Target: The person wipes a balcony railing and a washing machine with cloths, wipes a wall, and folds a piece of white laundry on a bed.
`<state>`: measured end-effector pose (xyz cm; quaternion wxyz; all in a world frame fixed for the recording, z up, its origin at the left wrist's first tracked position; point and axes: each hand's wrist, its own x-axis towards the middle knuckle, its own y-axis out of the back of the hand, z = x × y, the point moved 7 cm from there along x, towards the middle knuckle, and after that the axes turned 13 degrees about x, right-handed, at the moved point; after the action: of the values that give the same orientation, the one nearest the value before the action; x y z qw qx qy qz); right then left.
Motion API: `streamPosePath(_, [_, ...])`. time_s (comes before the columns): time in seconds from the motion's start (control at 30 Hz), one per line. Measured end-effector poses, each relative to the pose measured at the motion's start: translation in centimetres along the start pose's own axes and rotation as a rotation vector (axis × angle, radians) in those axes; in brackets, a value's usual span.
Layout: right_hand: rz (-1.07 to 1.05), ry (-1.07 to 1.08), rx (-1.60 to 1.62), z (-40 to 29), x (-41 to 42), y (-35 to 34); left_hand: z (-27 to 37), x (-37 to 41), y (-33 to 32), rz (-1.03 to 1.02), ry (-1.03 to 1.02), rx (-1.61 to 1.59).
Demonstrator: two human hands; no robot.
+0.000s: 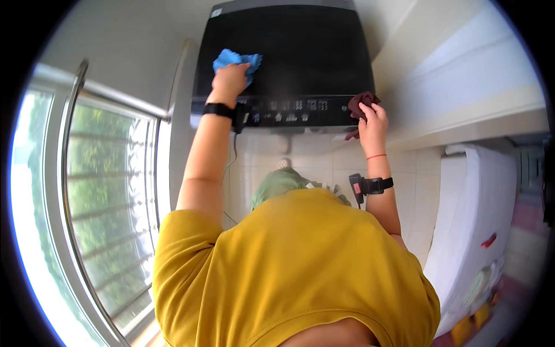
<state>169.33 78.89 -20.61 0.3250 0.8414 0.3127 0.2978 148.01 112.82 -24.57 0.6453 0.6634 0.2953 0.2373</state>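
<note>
A black top-loading washing machine [299, 52] stands before me, its dark lid down and its control panel [286, 110] along the near edge. My left hand [230, 80] presses a blue cloth [230, 57] onto the left side of the lid; the fingertips are partly hidden in its folds. At the panel's right end, my right hand [373, 126] grips a bunched dark maroon cloth [360, 105]. Part of this cloth hangs below the panel's front edge.
A window with bars [108, 191] and a metal rail [65, 173] runs along the left. To the right, a white-covered piece of furniture [472, 217] stands on the tiled floor [403, 173]. A thin cable [234, 154] trails from my left wrist device.
</note>
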Motion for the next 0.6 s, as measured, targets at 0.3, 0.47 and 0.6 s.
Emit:
streamPosePath(0.3, [-0.063,0.222,-0.008,-0.4,-4.5,1.4,18.6,-13.5,3.5,0.316,-0.091,-0.27])
streamPosePath(0.47, [-0.122,0.17,-0.029,0.9,-6.5,0.5,21.4,-18.4,2.4,0.329,-0.156,-0.271])
streamPosePath(0.6, [-0.131,0.157,-0.06,0.9,-6.0,1.2,16.8,-20.7,2.9,0.389,-0.054,-0.279])
